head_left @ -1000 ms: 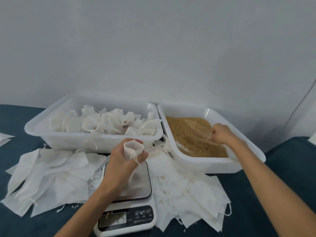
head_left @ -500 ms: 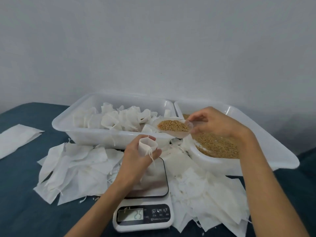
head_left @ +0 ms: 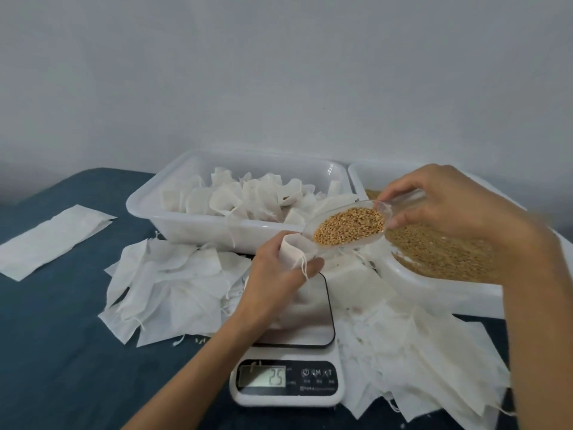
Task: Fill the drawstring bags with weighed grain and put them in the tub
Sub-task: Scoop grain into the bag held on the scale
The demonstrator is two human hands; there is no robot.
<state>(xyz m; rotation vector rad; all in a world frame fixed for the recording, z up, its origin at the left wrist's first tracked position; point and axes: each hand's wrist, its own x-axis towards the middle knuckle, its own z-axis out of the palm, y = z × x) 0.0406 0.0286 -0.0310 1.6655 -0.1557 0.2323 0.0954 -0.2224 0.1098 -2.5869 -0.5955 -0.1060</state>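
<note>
My left hand (head_left: 273, 274) grips drawstring bag (head_left: 291, 252) over scale (head_left: 291, 342), mouth up. My right hand (head_left: 446, 209) pinches grain-filled scoop (head_left: 350, 226) above it, front tipped toward bag. Filled bags in tub (head_left: 198, 225) behind scale.

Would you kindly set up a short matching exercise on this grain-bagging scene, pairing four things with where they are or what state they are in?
Things:
1. clear scoop
2. open drawstring bag
3. kitchen scale
4. left tub

Places or states:
A. holds many white bags
B. held in the left hand over the weighing plate
C. heaped with grain, held in the right hand
D. its display sits nearest the camera, at the front

Pairs: 1-C, 2-B, 3-D, 4-A
</note>
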